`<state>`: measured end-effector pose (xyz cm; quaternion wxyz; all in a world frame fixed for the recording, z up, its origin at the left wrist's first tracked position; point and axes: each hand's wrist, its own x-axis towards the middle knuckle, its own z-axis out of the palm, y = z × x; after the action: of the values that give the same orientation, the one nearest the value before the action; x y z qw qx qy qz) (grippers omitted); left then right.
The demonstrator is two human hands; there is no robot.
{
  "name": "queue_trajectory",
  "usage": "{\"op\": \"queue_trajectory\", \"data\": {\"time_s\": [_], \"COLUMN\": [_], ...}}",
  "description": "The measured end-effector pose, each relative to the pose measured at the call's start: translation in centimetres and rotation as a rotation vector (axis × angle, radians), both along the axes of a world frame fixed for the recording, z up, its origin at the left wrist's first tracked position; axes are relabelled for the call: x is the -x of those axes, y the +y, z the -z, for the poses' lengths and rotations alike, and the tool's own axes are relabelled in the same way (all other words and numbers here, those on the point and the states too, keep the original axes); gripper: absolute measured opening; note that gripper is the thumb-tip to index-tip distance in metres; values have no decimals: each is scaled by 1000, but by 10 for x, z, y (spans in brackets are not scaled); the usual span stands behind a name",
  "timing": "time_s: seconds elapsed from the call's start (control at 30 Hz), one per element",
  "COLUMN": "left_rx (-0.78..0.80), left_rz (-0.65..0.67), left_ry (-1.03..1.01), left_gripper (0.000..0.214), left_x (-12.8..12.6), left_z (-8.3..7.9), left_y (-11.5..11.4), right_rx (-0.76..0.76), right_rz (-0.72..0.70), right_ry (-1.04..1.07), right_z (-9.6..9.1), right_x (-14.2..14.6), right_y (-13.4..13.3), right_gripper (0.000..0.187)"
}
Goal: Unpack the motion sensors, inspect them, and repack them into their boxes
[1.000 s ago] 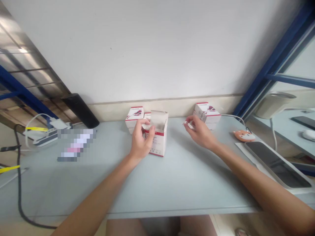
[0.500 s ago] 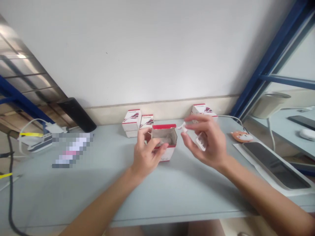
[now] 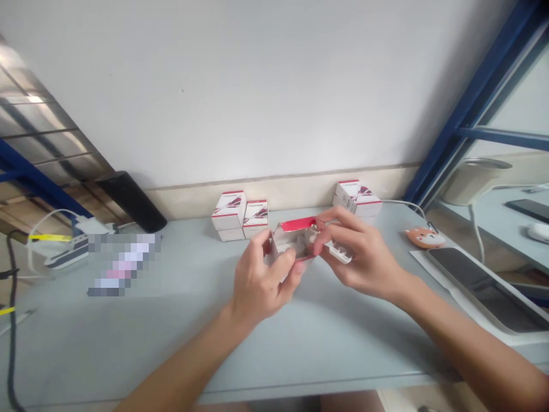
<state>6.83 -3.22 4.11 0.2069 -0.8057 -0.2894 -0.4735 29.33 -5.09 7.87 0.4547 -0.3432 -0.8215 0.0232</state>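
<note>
My left hand point(image 3: 263, 277) grips a small white and red carton point(image 3: 292, 239), tipped so its open end faces me above the pale blue table point(image 3: 180, 337). My right hand point(image 3: 358, 257) is closed on a small white plastic piece point(image 3: 338, 250) and holds it at the carton's open mouth. The two hands touch around the carton. What lies inside the carton is not clear.
Two like cartons point(image 3: 239, 216) stand at the back wall and one more point(image 3: 357, 197) at the back right. A black cylinder point(image 3: 131, 200) and a white power strip point(image 3: 64, 252) lie left. A tablet point(image 3: 484, 286) and an orange toy point(image 3: 424, 236) lie right.
The carton has been lifted off the table and tipped toward me. My right hand came in from the right with the white piece and now meets the carton's opening.
</note>
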Motion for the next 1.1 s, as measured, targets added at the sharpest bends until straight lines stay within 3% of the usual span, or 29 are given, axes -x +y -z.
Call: {"op": "queue_trajectory", "data": {"time_s": [0.17, 0.4, 0.63, 0.93, 1.1], "left_rx": [51, 174, 230, 242, 247], "left_rz": [21, 77, 108, 161, 200], "left_ry": [-13, -104, -180, -220, -239], "left_gripper": [12, 23, 39, 34, 40], "left_x": [-2, -5, -2, 0, 2], "left_z": [1, 6, 9, 10, 13], "left_y": [-2, 1, 10, 18, 22], "right_rx": [-59, 3, 41, 79, -15], "right_rz": [124, -13, 32, -74, 19], "right_ry": [-140, -124, -120, -199, -21], "right_z": [6, 9, 15, 13, 12], "right_x": [-5, -3, 2, 4, 4], "right_y": [0, 0, 4, 4, -1], "right_gripper": [26, 40, 47, 38, 33]}}
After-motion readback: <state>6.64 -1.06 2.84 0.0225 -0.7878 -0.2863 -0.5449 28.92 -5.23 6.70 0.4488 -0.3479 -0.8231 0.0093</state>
